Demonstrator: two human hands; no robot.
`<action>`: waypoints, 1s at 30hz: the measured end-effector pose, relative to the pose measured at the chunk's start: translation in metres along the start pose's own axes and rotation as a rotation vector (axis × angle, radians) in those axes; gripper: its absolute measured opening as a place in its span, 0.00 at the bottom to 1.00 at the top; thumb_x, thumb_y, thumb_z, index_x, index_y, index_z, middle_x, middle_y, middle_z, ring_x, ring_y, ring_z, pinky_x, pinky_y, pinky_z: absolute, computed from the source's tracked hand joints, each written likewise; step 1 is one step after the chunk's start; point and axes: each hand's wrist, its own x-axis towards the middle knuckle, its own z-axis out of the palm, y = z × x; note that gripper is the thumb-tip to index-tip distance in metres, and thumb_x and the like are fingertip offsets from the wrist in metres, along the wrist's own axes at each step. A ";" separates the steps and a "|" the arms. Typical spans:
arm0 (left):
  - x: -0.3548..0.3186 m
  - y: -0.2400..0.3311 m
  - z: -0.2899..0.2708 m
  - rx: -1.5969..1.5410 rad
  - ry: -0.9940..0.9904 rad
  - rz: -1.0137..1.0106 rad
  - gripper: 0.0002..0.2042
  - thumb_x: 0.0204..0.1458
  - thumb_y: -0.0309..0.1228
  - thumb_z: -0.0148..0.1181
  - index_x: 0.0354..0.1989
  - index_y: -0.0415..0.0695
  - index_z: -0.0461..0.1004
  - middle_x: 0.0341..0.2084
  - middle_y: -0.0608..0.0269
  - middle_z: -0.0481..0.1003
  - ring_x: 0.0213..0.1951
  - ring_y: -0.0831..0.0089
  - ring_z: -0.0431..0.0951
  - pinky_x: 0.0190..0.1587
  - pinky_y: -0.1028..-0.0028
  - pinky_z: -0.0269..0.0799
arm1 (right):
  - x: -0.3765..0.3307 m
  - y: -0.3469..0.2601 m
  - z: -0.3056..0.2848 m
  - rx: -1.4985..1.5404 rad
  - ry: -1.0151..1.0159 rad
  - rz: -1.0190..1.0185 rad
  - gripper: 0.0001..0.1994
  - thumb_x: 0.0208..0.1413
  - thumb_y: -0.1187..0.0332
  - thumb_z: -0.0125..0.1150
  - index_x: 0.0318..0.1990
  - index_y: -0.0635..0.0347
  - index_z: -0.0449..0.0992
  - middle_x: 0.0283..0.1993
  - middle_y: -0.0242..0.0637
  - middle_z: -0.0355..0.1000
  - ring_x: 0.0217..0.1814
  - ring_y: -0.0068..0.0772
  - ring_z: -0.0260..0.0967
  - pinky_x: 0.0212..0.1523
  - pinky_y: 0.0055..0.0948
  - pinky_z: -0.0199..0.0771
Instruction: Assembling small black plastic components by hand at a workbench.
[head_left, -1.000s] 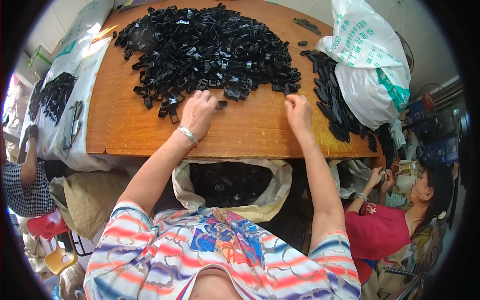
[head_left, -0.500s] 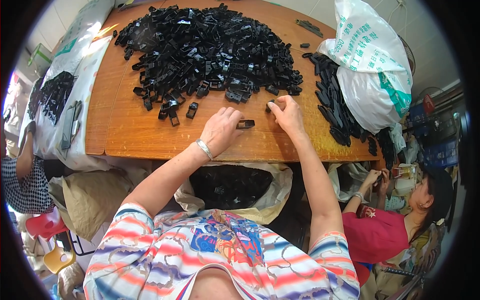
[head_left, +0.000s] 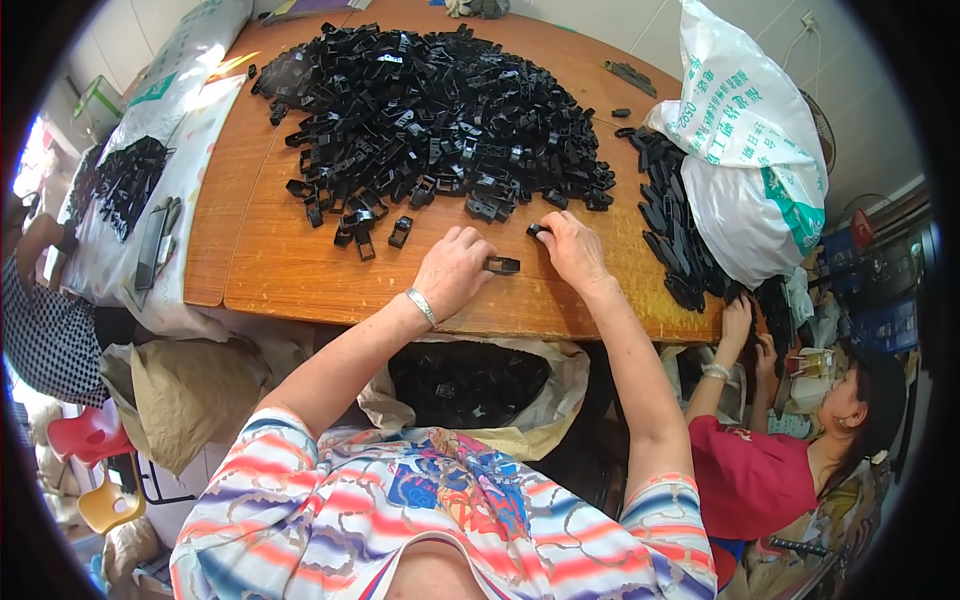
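Observation:
My left hand [head_left: 455, 272] is closed on a black plastic frame-like piece [head_left: 503, 265] with a rectangular opening, which sticks out to the right of my fingertips. To its right, my right hand [head_left: 573, 248] pinches a small black plastic part [head_left: 538, 230], mostly covered by the fingers. Both hands are just above the near part of the wooden table, a short gap between them. Beyond them rises a big heap of black plastic pieces [head_left: 440, 120]. One loose black piece [head_left: 400, 232] lies on the wood ahead of my left hand.
Long black strips [head_left: 668, 215] are piled at right beside a white plastic sack [head_left: 750, 150]. Below the table edge an open sack [head_left: 545, 415] holds black pieces. A co-worker in a red shirt [head_left: 755, 470] sits at right; another person in checked clothing [head_left: 50, 330] is at left.
The view has shifted slightly. The small part in my right hand has turned to lie flatter. The co-worker at right has raised one hand to the strips at the table's edge.

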 end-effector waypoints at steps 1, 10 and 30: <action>0.000 0.000 0.001 -0.002 0.000 0.001 0.15 0.43 0.26 0.68 0.40 0.40 0.75 0.38 0.56 0.72 0.45 0.55 0.71 0.49 0.63 0.70 | 0.001 0.003 0.001 -0.002 0.000 0.001 0.07 0.56 0.68 0.62 0.40 0.59 0.78 0.43 0.46 0.72 0.43 0.54 0.73 0.42 0.46 0.75; -0.003 -0.005 0.001 -0.021 0.046 -0.041 0.15 0.43 0.27 0.70 0.40 0.40 0.75 0.38 0.56 0.72 0.44 0.55 0.71 0.48 0.63 0.70 | -0.014 -0.012 -0.003 0.139 0.097 0.064 0.09 0.56 0.68 0.62 0.42 0.61 0.79 0.41 0.46 0.72 0.44 0.54 0.73 0.45 0.45 0.74; 0.001 -0.007 0.005 -0.018 -0.016 -0.098 0.12 0.43 0.29 0.69 0.37 0.41 0.77 0.38 0.57 0.72 0.46 0.56 0.70 0.50 0.64 0.71 | -0.032 -0.057 -0.007 0.138 -0.026 -0.207 0.07 0.50 0.78 0.63 0.38 0.62 0.77 0.37 0.45 0.69 0.39 0.52 0.73 0.37 0.43 0.75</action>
